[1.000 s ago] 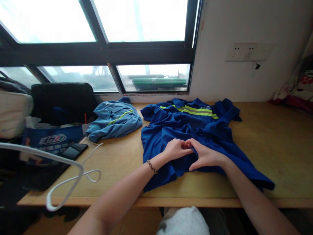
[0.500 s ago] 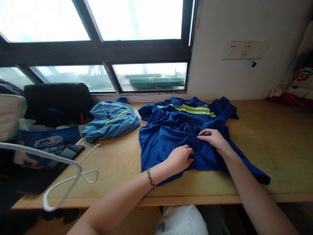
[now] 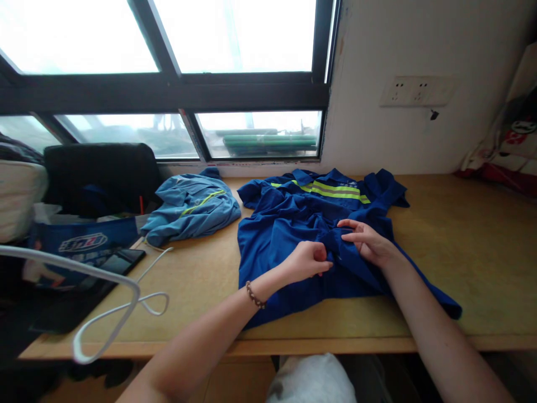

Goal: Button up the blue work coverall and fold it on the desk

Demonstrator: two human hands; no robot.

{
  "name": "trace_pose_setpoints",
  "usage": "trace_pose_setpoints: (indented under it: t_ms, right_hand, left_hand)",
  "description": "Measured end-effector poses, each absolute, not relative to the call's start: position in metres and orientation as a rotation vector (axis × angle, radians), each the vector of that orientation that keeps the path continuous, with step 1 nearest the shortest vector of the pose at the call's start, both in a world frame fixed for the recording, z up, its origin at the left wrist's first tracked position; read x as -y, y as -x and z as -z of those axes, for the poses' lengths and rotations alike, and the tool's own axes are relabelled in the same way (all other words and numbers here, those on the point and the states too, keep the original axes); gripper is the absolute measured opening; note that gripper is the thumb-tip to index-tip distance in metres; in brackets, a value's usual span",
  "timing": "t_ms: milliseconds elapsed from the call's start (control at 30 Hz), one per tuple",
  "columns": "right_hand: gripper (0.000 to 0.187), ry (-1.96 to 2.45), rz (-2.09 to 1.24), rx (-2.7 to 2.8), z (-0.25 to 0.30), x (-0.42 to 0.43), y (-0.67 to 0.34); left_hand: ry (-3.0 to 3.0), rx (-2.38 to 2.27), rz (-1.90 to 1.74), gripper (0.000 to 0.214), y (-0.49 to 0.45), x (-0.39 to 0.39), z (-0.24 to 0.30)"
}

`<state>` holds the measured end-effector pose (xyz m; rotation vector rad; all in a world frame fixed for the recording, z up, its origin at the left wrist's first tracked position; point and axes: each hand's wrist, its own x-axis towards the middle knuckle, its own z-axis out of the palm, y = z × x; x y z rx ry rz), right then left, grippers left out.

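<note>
A dark blue work shirt (image 3: 289, 235) with a yellow-green reflective stripe lies rumpled on the wooden table (image 3: 470, 240). My left hand (image 3: 307, 261), with a bead bracelet at the wrist, is closed in a pinch on the shirt's front fabric near the middle. My right hand (image 3: 367, 242) rests just to the right of it, thumb and fingers closed on a fold of the same shirt. The two hands are close together, a few centimetres apart.
A lighter blue shirt (image 3: 193, 207) lies bunched at the back left. A white hanger (image 3: 113, 308) juts over the table's left front corner. A phone (image 3: 121, 260), a blue bag (image 3: 79, 240) and a black chair back (image 3: 100, 173) sit left. Wall sockets (image 3: 413, 90) are above.
My hands, joined low on the shirt a second ago, parted, then came close again higher up on the fabric. The shirt's front has been pulled and shifted slightly.
</note>
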<state>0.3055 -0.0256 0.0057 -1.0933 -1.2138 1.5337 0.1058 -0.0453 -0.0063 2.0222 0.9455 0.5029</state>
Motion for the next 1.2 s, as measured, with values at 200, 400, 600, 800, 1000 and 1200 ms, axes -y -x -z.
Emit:
trace_pose_setpoints:
  t_ms: [200, 400, 600, 800, 1000, 1200]
  right_hand:
    - [0.019, 1.134, -1.098, 1.590, 0.001, 0.025, -0.289]
    - [0.027, 1.069, -1.327, 1.593, 0.000, 0.034, -0.277]
    - [0.030, 1.107, -1.466, 1.426, 0.003, 0.030, -0.285]
    - [0.033, 1.069, -1.540, 1.229, 0.006, 0.026, -0.288]
    - [0.033, 1.041, -1.582, 1.159, 0.005, 0.027, -0.287]
    - [0.024, 0.991, -1.673, 1.083, 0.002, 0.026, -0.289]
  left_hand:
    - [-1.476, -0.863, -0.666, 0.027, -0.108, 0.042, -0.005]
    - [-1.409, -0.963, -0.681, 0.022, -0.111, 0.040, 0.001]
    - [-1.170, -0.811, -0.772, 0.030, -0.110, 0.036, 0.004]
    - [-1.098, -0.747, -0.836, 0.035, -0.108, 0.034, 0.004]
    - [-1.118, -0.763, -0.915, 0.033, -0.109, 0.034, 0.004]
    - [-1.162, -0.766, -0.983, 0.031, -0.108, 0.032, 0.005]
